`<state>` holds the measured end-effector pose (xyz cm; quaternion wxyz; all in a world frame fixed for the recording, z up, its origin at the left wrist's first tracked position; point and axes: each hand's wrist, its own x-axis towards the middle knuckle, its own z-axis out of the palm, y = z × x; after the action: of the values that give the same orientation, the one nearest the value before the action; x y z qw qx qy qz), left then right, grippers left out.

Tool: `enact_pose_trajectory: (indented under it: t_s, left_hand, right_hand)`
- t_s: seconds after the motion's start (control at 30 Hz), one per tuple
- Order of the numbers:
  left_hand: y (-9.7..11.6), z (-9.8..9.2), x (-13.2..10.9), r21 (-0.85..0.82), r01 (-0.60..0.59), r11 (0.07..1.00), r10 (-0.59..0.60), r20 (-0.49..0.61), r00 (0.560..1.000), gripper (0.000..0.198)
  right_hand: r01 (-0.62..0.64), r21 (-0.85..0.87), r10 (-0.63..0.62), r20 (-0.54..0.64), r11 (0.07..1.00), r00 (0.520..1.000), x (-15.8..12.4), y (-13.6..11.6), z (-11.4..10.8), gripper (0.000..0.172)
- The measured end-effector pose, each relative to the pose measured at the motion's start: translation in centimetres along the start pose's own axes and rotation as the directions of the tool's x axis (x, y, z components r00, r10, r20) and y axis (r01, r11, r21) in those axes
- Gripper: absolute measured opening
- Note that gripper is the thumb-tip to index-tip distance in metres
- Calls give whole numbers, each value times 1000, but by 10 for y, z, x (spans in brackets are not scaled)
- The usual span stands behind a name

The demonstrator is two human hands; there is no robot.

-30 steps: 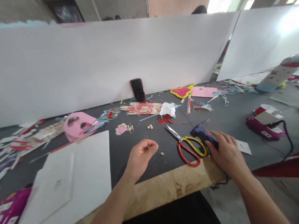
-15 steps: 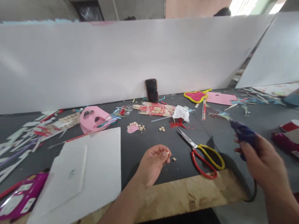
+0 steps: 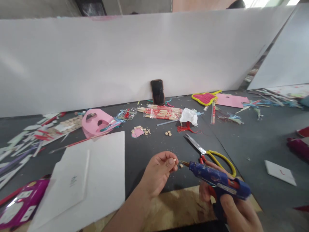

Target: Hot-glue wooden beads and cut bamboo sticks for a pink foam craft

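Note:
My left hand point(image 3: 158, 170) is closed in a pinch on a small pale bead point(image 3: 174, 159) just above the dark table. My right hand point(image 3: 231, 209) grips a blue glue gun point(image 3: 214, 178), its nozzle pointing left and almost touching the bead. A tiny loose bead point(image 3: 181, 166) lies on the table right below the nozzle. Red and yellow scissors point(image 3: 209, 154) lie open behind the glue gun.
White sheets point(image 3: 91, 174) lie at the left front, a pink mask shape point(image 3: 95, 120) and a bead pile point(image 3: 141, 131) behind them. A phone point(image 3: 157, 91) leans on the white partition point(image 3: 120, 58). Chopstick packs point(image 3: 160, 112), tissue point(image 3: 189, 116), paper scraps and a magenta box point(image 3: 16, 206) surround.
My right hand picked the glue gun up off the table at the right, swung it leftward and brought its nozzle to the bead in my left hand. The left hand stayed put.

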<state>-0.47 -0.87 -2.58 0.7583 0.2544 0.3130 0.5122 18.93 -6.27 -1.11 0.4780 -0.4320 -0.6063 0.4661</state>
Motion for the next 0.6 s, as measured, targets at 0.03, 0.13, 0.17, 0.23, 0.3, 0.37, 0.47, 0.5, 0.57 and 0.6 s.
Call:
enact_pose_trajectory:
  t_s: [0.03, 0.13, 0.17, 0.23, 0.3, 0.37, 0.47, 0.5, 0.57, 0.6]
  left_hand:
    - [-1, 0, 0, -6, 1, 1000, -1, 0, 1000, 24]
    - [-1, 0, 1, -12, 7, 1000, -7, -1, 1000, 25]
    - [-1, 0, 1, -12, 9, 1000, -9, -1, 1000, 25]
    - [0, 0, 1, -13, 13, 1000, -13, -2, 1000, 25]
    - [0, 1, 1, -12, 14, 1000, -14, 2, 1000, 25]
    - [0, 1, 1, -15, 14, 1000, -14, 2, 1000, 25]
    - [-1, 1, 0, -16, 19, 1000, -19, -8, 1000, 26]
    - [-1, 1, 0, -14, 20, 1000, -20, -11, 1000, 27]
    - [-1, 1, 0, -8, 21, 1000, -21, -12, 1000, 27]
    - [0, 1, 0, -6, 21, 1000, -21, -12, 1000, 27]
  right_hand:
    - [0, 35, 0, 4, 999, 1000, 0, 1, 2, 43]
    - [-19, 82, 18, 24, 996, 1000, -2, 6, 3, 44]
    - [-31, 78, 28, 34, 997, 999, -4, 8, 3, 45]
    - [-56, 59, 53, 40, 997, 998, -7, 12, 2, 49]
    - [-77, 49, 76, 17, 996, 997, -9, 16, 1, 51]
    - [-85, 42, 85, -11, 996, 996, -10, 19, 0, 52]
    - [-60, 39, 61, -23, 997, 998, -9, 21, 2, 52]
    - [-56, 49, 57, -21, 997, 998, -9, 21, 3, 51]
    - [-81, 83, 83, -27, 993, 996, -8, 19, 6, 51]
    - [-104, 103, 109, -39, 989, 993, -8, 17, 8, 52]
